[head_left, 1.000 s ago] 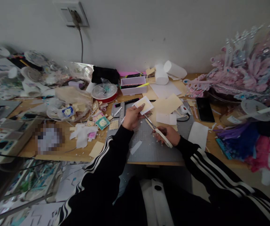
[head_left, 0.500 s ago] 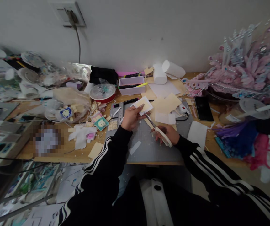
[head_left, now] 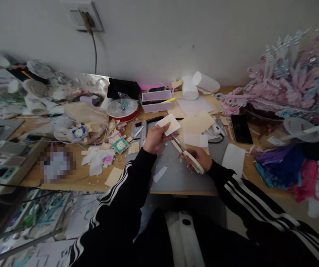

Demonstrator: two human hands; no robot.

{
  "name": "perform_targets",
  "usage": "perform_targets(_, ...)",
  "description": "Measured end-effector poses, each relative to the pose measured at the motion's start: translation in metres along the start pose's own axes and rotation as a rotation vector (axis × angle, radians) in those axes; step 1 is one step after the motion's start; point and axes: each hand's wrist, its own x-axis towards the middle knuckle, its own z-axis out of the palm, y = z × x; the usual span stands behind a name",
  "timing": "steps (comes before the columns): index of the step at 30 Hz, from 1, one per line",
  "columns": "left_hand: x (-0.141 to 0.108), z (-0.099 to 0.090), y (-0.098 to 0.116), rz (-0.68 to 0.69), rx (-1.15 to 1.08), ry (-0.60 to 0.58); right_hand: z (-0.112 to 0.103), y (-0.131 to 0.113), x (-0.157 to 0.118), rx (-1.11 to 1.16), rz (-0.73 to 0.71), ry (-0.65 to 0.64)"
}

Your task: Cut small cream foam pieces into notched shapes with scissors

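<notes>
My left hand (head_left: 154,140) pinches a small square piece (head_left: 172,124), cream in the middle with a white border. In my right hand (head_left: 198,158) are scissors with white handles (head_left: 193,162). Their blades (head_left: 177,142) point up and left, with the tips at the lower edge of the square piece. Whether the blades are cutting into it I cannot tell. Both hands are above a grey cutting mat (head_left: 173,174). Under and beyond the scissors lie cream sheets (head_left: 195,122) and a white piece (head_left: 196,140).
A lilac box (head_left: 157,107) of pens stands behind my hands, beside a ribbon spool (head_left: 122,109). To the right are a phone (head_left: 241,129), a lidded drink cup (head_left: 301,129) and pink beaded decorations (head_left: 295,79). Small decorated squares (head_left: 119,144) and scraps lie at left.
The camera view has shifted very slightly. Both hands, the square piece and the scissors stay in nearly the same place.
</notes>
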Motion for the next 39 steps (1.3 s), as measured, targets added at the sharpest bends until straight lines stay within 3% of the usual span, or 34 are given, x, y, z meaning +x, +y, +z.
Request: perform_targets(39, 0.0017, -0.0024, 0.0011, -0.001, 0.034, -0.024, 0.0017, 0.0021, -0.0018, -0.151, -0.073, 0.024)
